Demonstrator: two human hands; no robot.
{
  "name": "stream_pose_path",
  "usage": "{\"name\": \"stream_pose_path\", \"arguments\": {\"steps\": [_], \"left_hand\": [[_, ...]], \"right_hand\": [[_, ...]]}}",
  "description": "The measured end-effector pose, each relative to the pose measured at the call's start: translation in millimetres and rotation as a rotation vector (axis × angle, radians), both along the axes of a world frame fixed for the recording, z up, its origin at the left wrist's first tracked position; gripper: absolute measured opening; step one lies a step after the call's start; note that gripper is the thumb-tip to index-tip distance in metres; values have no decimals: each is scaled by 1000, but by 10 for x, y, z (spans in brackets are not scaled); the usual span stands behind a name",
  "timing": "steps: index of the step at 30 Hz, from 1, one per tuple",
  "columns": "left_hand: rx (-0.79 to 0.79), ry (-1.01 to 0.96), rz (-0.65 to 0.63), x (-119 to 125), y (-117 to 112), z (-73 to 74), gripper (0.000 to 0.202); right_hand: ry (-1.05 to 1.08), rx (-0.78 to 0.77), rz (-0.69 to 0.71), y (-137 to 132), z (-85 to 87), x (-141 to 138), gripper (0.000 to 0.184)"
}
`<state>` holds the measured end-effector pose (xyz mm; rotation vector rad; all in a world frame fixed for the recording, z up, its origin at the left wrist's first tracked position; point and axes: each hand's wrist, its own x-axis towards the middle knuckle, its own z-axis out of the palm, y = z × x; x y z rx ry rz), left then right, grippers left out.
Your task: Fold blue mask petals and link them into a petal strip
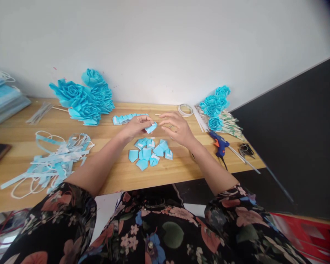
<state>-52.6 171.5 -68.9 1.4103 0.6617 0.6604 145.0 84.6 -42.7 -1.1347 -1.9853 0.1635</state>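
My left hand (pixel 138 125) pinches a small folded blue petal piece (pixel 151 128) above the wooden table (pixel 112 172). My right hand (pixel 176 128) hovers just to the right of it, fingers curved and apart, fingertips close to the piece, a ring on one finger. Below both hands lie several cut blue petal pieces (pixel 150 153) in a loose cluster. A row of folded blue pieces (pixel 125 118) lies just behind my left hand.
Blue fabric roses (pixel 84 97) are heaped at the back left and a smaller bunch (pixel 214 106) at the back right. A tape roll (pixel 184 109), a blue glue gun (pixel 220 143), mask straps and scraps (pixel 53 161) and stacked face masks (pixel 2 99) lie around.
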Motion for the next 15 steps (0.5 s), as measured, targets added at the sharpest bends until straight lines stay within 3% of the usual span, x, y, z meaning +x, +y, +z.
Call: {"name": "stream_pose_path", "arguments": {"steps": [4,15], "left_hand": [[6,-21,-25,2,-3,-12,39],[-23,-59,-46,-2,-13,-1,38]], "right_hand": [[-162,152,0,41,-38,-40,10],[-196,121,-47,83,-85,-69,18]]}}
